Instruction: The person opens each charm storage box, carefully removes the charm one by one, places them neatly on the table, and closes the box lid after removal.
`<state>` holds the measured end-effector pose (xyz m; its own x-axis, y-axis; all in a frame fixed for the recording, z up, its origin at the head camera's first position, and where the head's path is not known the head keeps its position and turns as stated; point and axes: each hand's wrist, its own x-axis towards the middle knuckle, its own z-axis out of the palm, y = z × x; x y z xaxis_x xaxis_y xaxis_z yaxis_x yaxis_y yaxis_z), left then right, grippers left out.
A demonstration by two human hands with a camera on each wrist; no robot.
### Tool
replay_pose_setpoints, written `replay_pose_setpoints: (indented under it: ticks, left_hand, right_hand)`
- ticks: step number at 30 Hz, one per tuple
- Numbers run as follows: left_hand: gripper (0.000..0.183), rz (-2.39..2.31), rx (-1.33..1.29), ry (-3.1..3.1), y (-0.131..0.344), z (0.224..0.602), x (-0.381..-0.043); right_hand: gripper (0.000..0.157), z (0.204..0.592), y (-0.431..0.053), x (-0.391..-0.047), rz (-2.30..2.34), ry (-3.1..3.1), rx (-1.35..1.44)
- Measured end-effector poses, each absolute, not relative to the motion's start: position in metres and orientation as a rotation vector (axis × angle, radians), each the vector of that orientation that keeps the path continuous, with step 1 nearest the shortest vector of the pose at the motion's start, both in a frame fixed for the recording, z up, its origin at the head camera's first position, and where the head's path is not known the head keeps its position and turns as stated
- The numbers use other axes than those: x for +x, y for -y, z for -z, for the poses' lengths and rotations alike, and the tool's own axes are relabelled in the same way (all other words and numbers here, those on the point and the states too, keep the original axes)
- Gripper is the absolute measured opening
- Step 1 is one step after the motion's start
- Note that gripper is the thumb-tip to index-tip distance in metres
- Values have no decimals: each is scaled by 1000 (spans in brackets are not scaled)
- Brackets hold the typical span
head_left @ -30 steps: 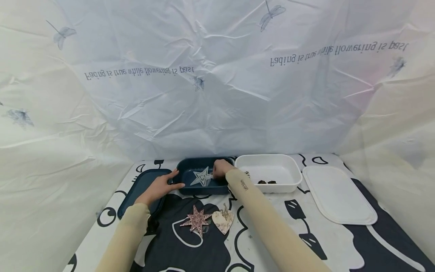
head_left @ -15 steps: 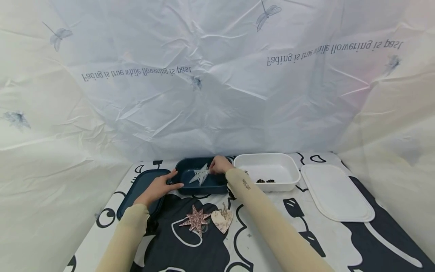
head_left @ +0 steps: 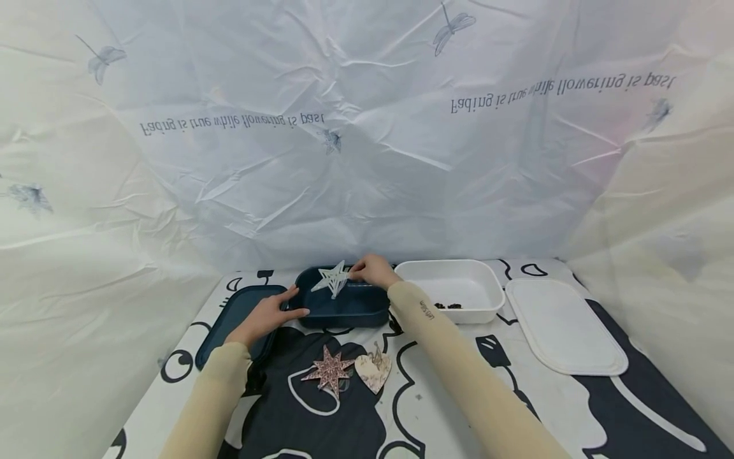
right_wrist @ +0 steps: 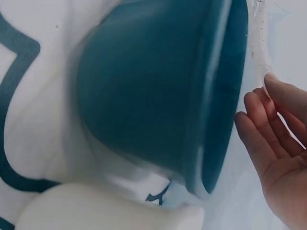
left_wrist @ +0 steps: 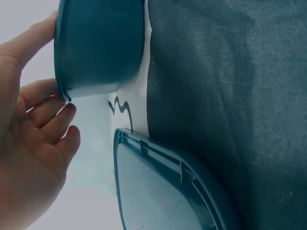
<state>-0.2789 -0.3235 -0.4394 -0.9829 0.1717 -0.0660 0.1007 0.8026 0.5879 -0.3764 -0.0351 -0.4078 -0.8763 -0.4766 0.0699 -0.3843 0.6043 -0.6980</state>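
Observation:
In the head view my right hand (head_left: 374, 270) pinches one point of a white openwork star ornament (head_left: 331, 280) between thumb and fingertips. The star is raised over the dark blue box (head_left: 344, 319), about level with its back rim. The right wrist view shows the thumb and index finger on the star's white edge (right_wrist: 260, 43), beside the box's rim (right_wrist: 196, 143). My left hand (head_left: 265, 320) touches the left end of the box with spread, fairly straight fingers. In the left wrist view its thumb and index finger rest at the box rim (left_wrist: 58, 57), while the other fingers curve loosely.
A dark blue lid (head_left: 237, 322) lies under and beside my left wrist. To the right stand a white box (head_left: 450, 280) holding small pine cones (head_left: 447, 306) and a white lid (head_left: 568, 328). A pink glitter star (head_left: 329, 370) and a wooden heart (head_left: 373, 371) lie in front.
My right hand has lifted the white star ornament from inside the blue box, up and slightly left. The left hand stays at the box's left end.

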Motion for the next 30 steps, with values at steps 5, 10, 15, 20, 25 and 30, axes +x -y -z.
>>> replay_pose_setpoints:
  ticks: [5, 10, 15, 20, 25, 30]
  left_hand:
    - [93, -933, 216, -2872, 324, 439, -279]
    - [91, -943, 221, -2871, 324, 443, -276]
    - [91, -936, 237, -2875, 323, 443, -277]
    - [92, -955, 217, -2863, 324, 441, -277]
    - [92, -951, 210, -2857, 325, 443, -278]
    - [93, -958, 213, -2857, 325, 443, -280]
  right_hand:
    - [22, 398, 26, -373, 1233, -2695, -751]
    - [21, 396, 14, -367, 1277, -2684, -801]
    - [22, 394, -1, -363, 1304, -2706, -822]
    - [25, 391, -16, -358, 1356, -2689, -841]
    - [26, 389, -31, -351, 1385, -2683, -834]
    - [26, 389, -47, -346, 1410, -2690, -812]
